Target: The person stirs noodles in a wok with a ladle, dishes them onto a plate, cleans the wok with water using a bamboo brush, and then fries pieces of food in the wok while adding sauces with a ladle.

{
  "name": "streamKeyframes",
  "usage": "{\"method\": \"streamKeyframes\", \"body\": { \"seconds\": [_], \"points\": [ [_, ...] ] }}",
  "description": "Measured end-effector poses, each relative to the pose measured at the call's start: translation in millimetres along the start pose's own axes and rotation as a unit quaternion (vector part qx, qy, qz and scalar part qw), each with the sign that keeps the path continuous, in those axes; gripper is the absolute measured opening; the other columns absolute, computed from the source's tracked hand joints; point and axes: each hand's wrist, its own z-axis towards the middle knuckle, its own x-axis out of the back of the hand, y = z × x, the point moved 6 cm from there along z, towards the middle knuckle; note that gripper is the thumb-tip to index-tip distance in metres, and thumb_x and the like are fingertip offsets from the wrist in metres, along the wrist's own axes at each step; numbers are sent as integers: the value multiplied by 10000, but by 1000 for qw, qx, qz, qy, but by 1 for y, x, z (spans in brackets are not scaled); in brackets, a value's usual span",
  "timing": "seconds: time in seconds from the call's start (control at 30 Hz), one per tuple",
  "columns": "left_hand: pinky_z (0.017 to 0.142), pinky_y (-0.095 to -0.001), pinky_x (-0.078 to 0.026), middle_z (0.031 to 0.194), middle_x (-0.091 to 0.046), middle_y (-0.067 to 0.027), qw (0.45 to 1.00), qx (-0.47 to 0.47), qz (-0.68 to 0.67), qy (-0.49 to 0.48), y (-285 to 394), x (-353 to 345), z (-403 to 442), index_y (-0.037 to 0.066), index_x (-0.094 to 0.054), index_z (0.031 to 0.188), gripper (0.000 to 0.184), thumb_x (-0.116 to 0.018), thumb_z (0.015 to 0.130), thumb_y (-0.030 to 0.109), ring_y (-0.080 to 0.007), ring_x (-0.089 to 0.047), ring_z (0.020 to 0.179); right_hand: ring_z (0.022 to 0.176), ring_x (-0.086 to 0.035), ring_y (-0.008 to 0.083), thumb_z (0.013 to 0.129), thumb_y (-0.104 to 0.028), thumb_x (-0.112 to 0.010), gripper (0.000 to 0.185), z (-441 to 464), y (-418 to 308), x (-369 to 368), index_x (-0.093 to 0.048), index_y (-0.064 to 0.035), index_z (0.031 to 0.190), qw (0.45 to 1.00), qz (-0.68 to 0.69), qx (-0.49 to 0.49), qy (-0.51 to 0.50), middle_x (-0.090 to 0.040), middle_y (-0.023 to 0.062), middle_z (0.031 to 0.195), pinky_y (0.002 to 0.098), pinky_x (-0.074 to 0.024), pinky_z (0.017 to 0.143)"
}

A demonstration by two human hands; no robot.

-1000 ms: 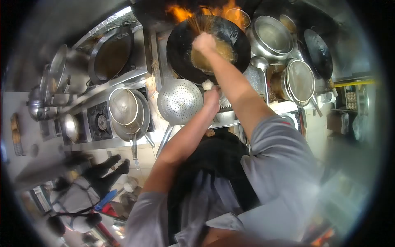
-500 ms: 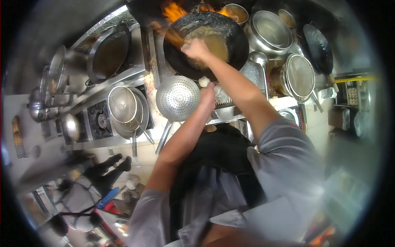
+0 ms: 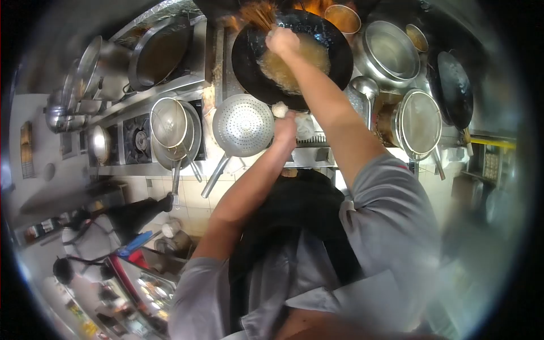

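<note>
My right hand [image 3: 282, 41] is closed around a bamboo wok brush [image 3: 259, 16], whose splayed bristles point up past the far left rim. Below that hand is a large black wok [image 3: 249, 65] with cloudy, yellowish-brown liquid [image 3: 306, 59] in its bottom. My left hand [image 3: 285, 129] is closed at the wok's near rim, around a bunched white cloth [image 3: 279, 109]; whatever part of the wok lies under the cloth is hidden. Just left of it rests a perforated metal strainer [image 3: 243, 124] with its handle toward me.
Flames [image 3: 314, 7] rise behind the wok. On the right stand a metal pot [image 3: 391, 51], a ladle [image 3: 365, 88], a mesh strainer [image 3: 420, 122] and another wok [image 3: 455, 85]. To the left are a dark pan [image 3: 161, 54] and a gas burner [image 3: 137, 140]. Another person [image 3: 93, 235] is at lower left.
My right hand has risen with the brush from over the liquid toward the far left rim. My left hand stays at the near rim. The view has shifted slightly.
</note>
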Motion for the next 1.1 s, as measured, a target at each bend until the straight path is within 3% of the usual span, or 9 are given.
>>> {"method": "streamKeyframes", "body": {
  "seconds": [0.1,0.17,0.27,0.47,0.67,0.7,0.87,0.97,1.1],
  "points": [
    [748,-397,-497,942,-669,-184,999,-10,32,1,-2,8,9,-139,-628,1002,436,-616,902,285,-239,-626,825,1057,-671,351,870,-285,-587,330,-16,-12,5,-717,-112,1119,998,-34,9,-48,-691,196,1135,440,-545,913],
    [743,-395,-495,944,-667,-187,1000,-3,17,-4,0,6,6,-140,-628,1000,437,-617,894,283,-240,-623,822,1070,-662,382,821,-224,-641,331,-43,0,-25,-715,-21,1072,971,-116,85,-191,-675,251,1133,454,-535,928],
    [673,-396,-547,932,-670,-167,999,15,-47,-17,11,-1,-7,-77,-639,1005,280,-619,895,181,-269,-672,781,1095,-658,375,840,-166,-596,336,-137,-2,37,-692,-12,1122,942,-194,122,-246,-672,241,1156,447,-538,919],
    [761,-390,-490,962,-665,-193,1000,0,-18,-16,2,0,1,-141,-623,1014,434,-617,889,274,-256,-621,824,1130,-655,328,906,-154,-548,297,-46,50,39,-713,-64,1137,958,-245,2,-148,-672,185,1207,426,-539,926],
    [772,-405,-488,978,-670,-206,999,44,1,-27,5,2,-4,-147,-640,1006,427,-611,904,267,-259,-630,851,1145,-646,339,904,-122,-557,310,-87,31,32,-701,-48,1169,942,-298,20,-150,-648,200,1252,427,-532,935],
    [664,-418,-547,931,-661,-215,1000,15,-7,-18,5,3,1,-150,-612,990,350,-623,894,186,-283,-665,749,1155,-641,343,910,-142,-549,316,-82,43,34,-702,-56,1173,931,-323,1,-169,-645,197,1258,427,-529,942],
    [654,-421,-540,924,-662,-210,999,18,-19,-44,-5,-2,12,-146,-614,989,367,-610,904,211,-270,-660,737,1083,-679,321,917,-167,-522,298,-28,54,36,-707,-41,1114,956,-278,-53,-78,-693,192,1148,408,-558,891],
    [690,-418,-527,936,-667,-201,998,3,19,-63,-11,-3,19,-142,-626,976,372,-611,900,222,-263,-655,770,1097,-674,318,900,-189,-567,289,-58,59,2,-708,-44,1107,955,-278,2,-107,-685,195,1171,405,-552,904],
    [828,-440,-472,998,-685,-296,996,2,84,-14,6,1,8,-151,-665,958,461,-617,870,299,-353,-658,947,1134,-658,305,888,-214,-601,314,-70,51,57,-702,-51,1136,936,-330,-44,-115,-670,178,1219,398,-542,925]
  ]
}}
